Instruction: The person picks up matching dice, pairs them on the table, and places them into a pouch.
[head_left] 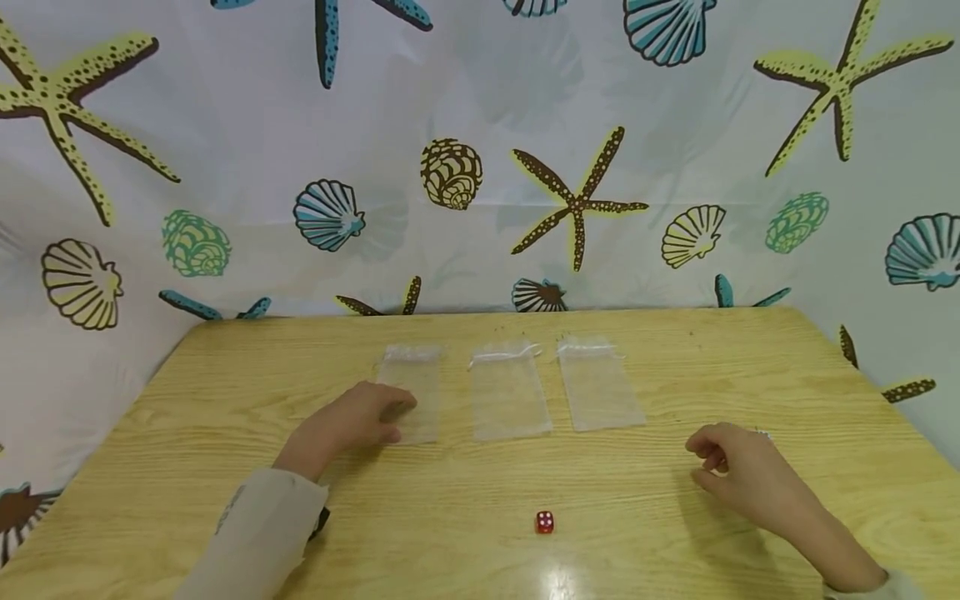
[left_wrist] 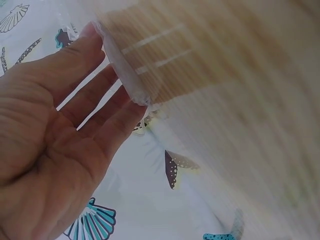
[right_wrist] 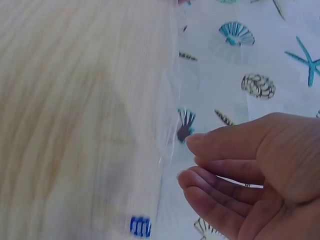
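Three sheer white drawstring bags lie flat in a row: the left bag, the middle bag and the right bag. My left hand is at the near left side of the left bag, its fingers loosely bent. In the left wrist view, that hand's fingertips meet the bag's pale edge; whether they press on it I cannot tell. Over the table at the right, my right hand holds nothing, fingers loosely curled. A small blue object with white marks lies near it, mostly hidden in the head view.
A red die with white pips sits near the front middle of the wooden table. Behind and at both sides hangs a white cloth printed with shells and starfish.
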